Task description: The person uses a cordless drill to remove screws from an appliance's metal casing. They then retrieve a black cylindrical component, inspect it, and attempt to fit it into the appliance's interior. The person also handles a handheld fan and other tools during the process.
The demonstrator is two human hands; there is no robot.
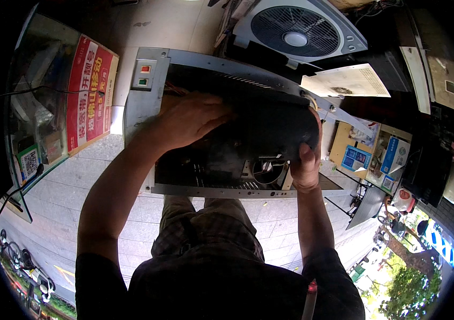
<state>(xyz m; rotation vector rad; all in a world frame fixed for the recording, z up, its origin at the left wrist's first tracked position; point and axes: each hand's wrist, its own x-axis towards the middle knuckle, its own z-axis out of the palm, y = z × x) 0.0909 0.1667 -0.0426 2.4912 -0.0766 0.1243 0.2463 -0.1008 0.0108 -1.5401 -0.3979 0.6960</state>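
In front of me is a grey metal appliance casing (pixel 142 113), open at the top, with an orange and a green switch (pixel 143 76) at its upper left corner. A large black rounded part (pixel 275 125) lies inside it. My left hand (pixel 195 117) rests on the left side of this part, fingers stretched out and partly lost in shadow. At its right end my right hand (pixel 308 166) grips the edge, thumb on the near side; its other fingers are mostly hidden. A small round metal fitting (pixel 267 167) shows below the black part, inside the casing. Much of the interior is too dark to make out.
A box fan (pixel 296 33) stands beyond the casing, with a pale perforated panel (pixel 347 81) to its right. On the left is a glass display case (pixel 40 136) with a red poster (pixel 92 93). A thin stick with a red tip (pixel 310 298) shows low down.
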